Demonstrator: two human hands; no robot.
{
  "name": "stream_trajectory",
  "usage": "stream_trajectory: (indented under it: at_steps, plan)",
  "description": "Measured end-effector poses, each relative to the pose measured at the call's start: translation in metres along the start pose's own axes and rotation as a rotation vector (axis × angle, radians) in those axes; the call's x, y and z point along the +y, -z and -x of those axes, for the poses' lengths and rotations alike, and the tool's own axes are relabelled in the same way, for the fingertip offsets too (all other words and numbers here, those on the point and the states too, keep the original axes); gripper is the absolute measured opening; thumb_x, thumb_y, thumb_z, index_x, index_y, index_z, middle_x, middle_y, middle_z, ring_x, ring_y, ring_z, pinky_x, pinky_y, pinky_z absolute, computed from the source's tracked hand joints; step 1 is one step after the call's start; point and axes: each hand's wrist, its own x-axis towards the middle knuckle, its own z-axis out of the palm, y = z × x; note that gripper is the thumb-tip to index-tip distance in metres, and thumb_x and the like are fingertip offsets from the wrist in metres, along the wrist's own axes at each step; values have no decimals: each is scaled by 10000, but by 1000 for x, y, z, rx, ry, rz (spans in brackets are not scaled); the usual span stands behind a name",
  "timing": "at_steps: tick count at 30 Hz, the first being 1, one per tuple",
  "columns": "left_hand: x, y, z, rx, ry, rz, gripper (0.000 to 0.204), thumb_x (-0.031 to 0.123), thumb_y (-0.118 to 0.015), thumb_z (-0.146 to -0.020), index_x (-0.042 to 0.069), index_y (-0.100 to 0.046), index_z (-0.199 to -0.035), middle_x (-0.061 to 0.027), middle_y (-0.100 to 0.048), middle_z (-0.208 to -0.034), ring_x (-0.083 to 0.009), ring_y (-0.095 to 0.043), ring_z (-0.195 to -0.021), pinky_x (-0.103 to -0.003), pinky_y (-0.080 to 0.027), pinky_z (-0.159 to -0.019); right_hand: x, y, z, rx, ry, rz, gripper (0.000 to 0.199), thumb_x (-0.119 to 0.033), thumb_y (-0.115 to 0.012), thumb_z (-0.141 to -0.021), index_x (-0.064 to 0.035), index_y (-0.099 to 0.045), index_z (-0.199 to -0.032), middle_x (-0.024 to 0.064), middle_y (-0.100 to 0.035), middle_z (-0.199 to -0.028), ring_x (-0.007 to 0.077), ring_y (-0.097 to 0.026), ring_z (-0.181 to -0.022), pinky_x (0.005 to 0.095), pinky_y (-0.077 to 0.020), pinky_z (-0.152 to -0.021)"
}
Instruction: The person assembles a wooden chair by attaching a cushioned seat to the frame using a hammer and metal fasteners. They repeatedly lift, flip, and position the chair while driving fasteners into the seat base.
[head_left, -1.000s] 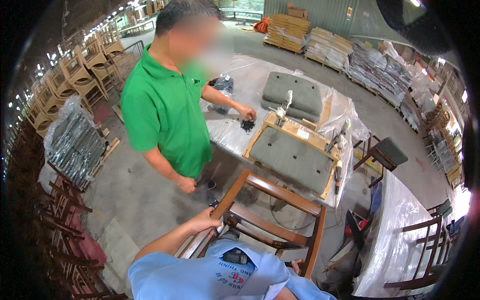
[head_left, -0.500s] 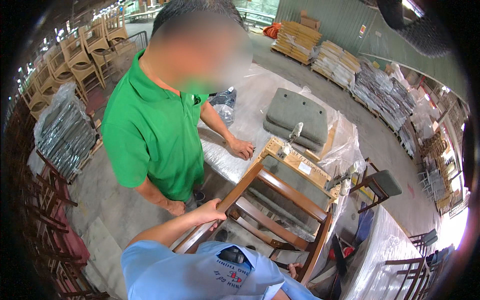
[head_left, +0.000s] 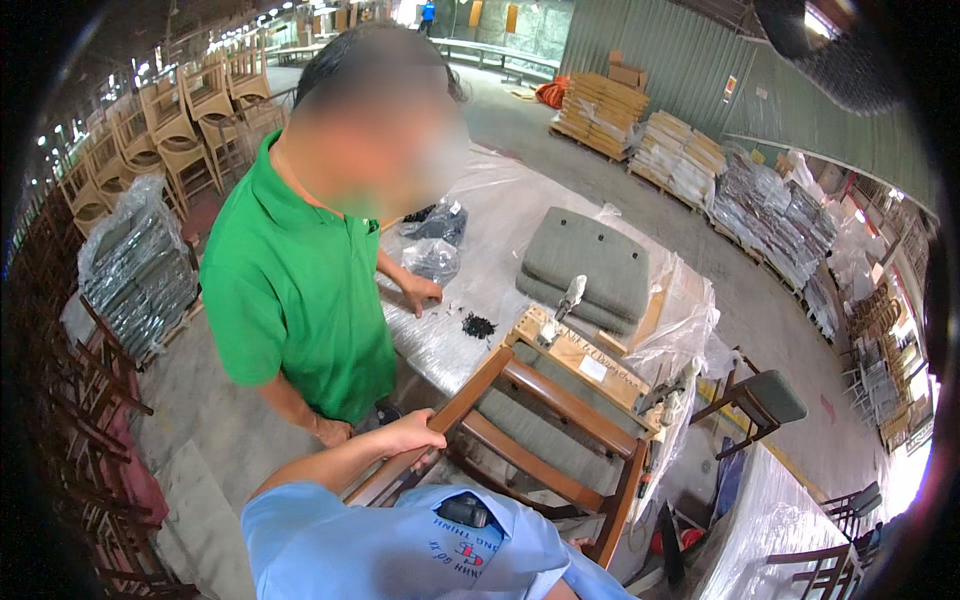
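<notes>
Wooden chair frame held before a work table. The brown chair frame (head_left: 570,403) lies at lower centre of the frame, tilted, overlapping in view the near edge of the plastic-covered table (head_left: 490,200). The person's left hand (head_left: 415,437) is clamped on its left side member. The right hand (head_left: 583,545), at lower centre-right, is mostly hidden by the frame's right member; its grip cannot be told. Just beyond, at centre right, is a wooden fixture (head_left: 562,345) with metal toggle clamps; above it lie grey cushions (head_left: 585,258). Left of the fixture is a small heap of black pieces (head_left: 479,325). At centre left, a co-worker in a green shirt (head_left: 300,290) rests one hand on the table.
</notes>
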Motion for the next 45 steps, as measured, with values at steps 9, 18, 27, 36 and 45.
stream_trajectory:
  at_steps: [9,18,27,36,45]
  plan:
    - [-2,-4,-19,-22,1,-10,544,128,-711,-797,-13,-450,-1253,-85,-602,-781,-175,-599,-563,-351,-518,-434,-3,13,-24,4,-20,10,282,-220,-689,-948,-69,-545,-758,21,-556,-698,121,-509,-661,319,-434,-592]
    - [7,1,-19,9,23,-11,514,123,-718,-780,-12,-481,-1215,-76,-602,-767,-174,-597,-557,-347,-515,-430,-4,24,-16,18,-32,27,276,-211,-685,-953,-74,-540,-761,14,-551,-695,115,-506,-655,313,-429,-585]
    - [27,-9,-40,-15,71,0,523,132,-715,-785,16,-478,-1237,-80,-600,-785,-159,-572,-498,-326,-502,-403,24,58,41,133,-11,7,272,-202,-681,-958,-79,-535,-765,7,-547,-692,110,-503,-650,307,-423,-578]
    - [33,-15,-43,51,233,51,372,69,-659,-816,78,-463,-1132,-60,-564,-847,-165,-546,-490,-335,-470,-386,-61,61,63,188,-142,107,248,-194,-675,-959,-65,-568,-776,-6,-486,-604,109,-456,-581,300,-390,-539]
    - [74,-35,-42,92,355,47,346,85,-647,-838,117,-460,-1127,-55,-560,-857,-156,-530,-506,-326,-454,-393,-63,71,60,219,-134,42,195,-192,-709,-883,-14,-633,-856,115,-616,-710,200,-586,-663,372,-487,-631]
